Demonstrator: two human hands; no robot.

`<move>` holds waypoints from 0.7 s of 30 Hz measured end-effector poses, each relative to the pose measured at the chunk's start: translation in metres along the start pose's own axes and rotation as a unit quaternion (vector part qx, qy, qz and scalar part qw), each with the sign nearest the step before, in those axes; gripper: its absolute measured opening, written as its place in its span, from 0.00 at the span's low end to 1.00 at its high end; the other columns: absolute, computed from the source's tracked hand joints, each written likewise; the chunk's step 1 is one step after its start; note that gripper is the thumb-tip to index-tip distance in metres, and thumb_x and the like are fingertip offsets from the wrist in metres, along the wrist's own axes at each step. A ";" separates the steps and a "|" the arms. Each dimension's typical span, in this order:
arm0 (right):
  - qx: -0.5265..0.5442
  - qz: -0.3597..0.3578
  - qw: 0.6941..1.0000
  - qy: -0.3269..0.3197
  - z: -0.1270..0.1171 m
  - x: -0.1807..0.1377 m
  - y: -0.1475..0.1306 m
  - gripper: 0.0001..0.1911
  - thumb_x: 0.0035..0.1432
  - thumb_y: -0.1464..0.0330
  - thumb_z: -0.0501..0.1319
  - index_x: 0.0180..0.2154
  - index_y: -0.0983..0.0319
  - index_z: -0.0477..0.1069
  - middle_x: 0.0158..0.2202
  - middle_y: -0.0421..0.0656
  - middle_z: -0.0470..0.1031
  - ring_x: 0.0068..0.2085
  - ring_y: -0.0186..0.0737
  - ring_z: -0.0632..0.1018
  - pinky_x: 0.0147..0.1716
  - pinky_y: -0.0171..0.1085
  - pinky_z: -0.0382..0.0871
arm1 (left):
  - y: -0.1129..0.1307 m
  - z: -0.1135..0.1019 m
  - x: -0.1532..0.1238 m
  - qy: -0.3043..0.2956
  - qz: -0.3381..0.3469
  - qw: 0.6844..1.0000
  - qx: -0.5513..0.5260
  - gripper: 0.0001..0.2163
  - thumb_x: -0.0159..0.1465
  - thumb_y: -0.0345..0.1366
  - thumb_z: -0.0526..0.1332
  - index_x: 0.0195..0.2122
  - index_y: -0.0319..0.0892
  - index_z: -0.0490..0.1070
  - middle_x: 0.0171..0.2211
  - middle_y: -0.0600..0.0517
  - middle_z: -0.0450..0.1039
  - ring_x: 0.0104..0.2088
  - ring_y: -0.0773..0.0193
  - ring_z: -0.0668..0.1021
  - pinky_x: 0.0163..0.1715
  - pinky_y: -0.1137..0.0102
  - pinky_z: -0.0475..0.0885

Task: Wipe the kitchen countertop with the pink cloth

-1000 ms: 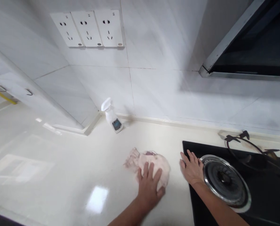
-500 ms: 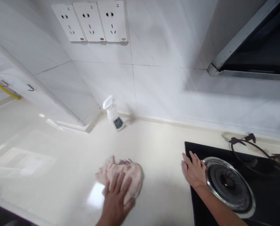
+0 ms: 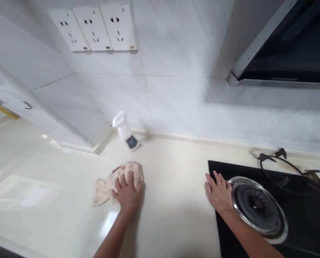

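Note:
My left hand [image 3: 129, 193] lies with spread fingers on a crumpled pale pink cloth [image 3: 106, 190], pressing it against the cream countertop [image 3: 173, 200]. Part of the cloth is hidden under the palm, and its loose end trails to the left. My right hand [image 3: 219, 191] rests flat with fingers apart on the left edge of the black gas stove [image 3: 216, 168], beside the round metal-ringed burner [image 3: 258, 208]. It holds nothing. Behind the cloth, a white spray bottle [image 3: 124, 132] stands near the wall corner.
A dark metal pot stand [image 3: 291, 163] sits tilted at the stove's back edge. Several wall sockets [image 3: 94, 28] are above the counter. The range hood [image 3: 278, 50] overhangs at upper right. A wall ledge [image 3: 68, 143] juts out at left, with a yellow pipe [image 3: 4, 109] beyond.
My left hand has pushed the cloth away from me and to the left, nearer the spray bottle. My right hand stays on the stove edge. The view has shifted slightly.

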State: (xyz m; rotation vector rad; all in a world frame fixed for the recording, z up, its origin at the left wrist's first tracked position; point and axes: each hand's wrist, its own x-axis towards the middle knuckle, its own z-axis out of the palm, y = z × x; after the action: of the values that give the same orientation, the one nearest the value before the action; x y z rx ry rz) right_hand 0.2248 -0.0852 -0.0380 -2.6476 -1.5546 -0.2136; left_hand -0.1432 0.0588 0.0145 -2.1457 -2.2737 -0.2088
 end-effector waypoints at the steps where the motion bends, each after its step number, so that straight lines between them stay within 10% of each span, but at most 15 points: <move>1: 0.000 0.001 1.000 -0.001 0.000 0.000 0.000 0.26 0.71 0.59 0.45 0.65 0.51 0.66 0.72 0.48 0.60 0.72 0.52 0.61 0.68 0.59 0.53 | 0.009 0.002 -0.006 -0.003 0.024 1.000 -0.002 0.28 0.71 0.49 0.52 0.70 0.46 0.62 0.73 0.37 0.55 0.72 0.34 0.55 0.62 0.31 0.55; 8: 0.017 0.001 1.000 0.003 0.000 0.001 0.000 0.26 0.70 0.59 0.45 0.64 0.51 0.68 0.72 0.48 0.61 0.72 0.52 0.61 0.68 0.59 0.53 | 0.030 0.019 -0.098 0.076 0.275 0.957 -0.051 0.30 0.65 0.41 0.62 0.69 0.53 0.64 0.73 0.42 0.58 0.72 0.38 0.57 0.65 0.39 0.52; 15: 0.009 -0.006 1.000 0.009 0.004 -0.001 0.003 0.26 0.70 0.59 0.45 0.64 0.51 0.67 0.72 0.48 0.61 0.72 0.52 0.60 0.68 0.59 0.54 | -0.040 0.007 -0.144 0.108 0.467 0.875 -0.062 0.35 0.60 0.51 0.65 0.69 0.54 0.65 0.71 0.44 0.63 0.74 0.42 0.54 0.69 0.47 0.45; 21: 0.003 -0.009 1.000 0.008 0.005 -0.001 0.004 0.26 0.71 0.59 0.45 0.65 0.52 0.66 0.72 0.49 0.60 0.72 0.53 0.60 0.68 0.59 0.55 | -0.080 0.003 -0.120 0.098 0.372 0.922 -0.040 0.32 0.63 0.51 0.63 0.69 0.56 0.64 0.70 0.46 0.65 0.72 0.43 0.61 0.68 0.48 0.47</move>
State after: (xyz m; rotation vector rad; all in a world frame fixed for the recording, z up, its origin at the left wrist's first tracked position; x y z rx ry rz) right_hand 0.2276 -0.0874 -0.0429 -2.6216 -1.5707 -0.2308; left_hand -0.2149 -0.0648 -0.0073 -2.6898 -1.2361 -0.4697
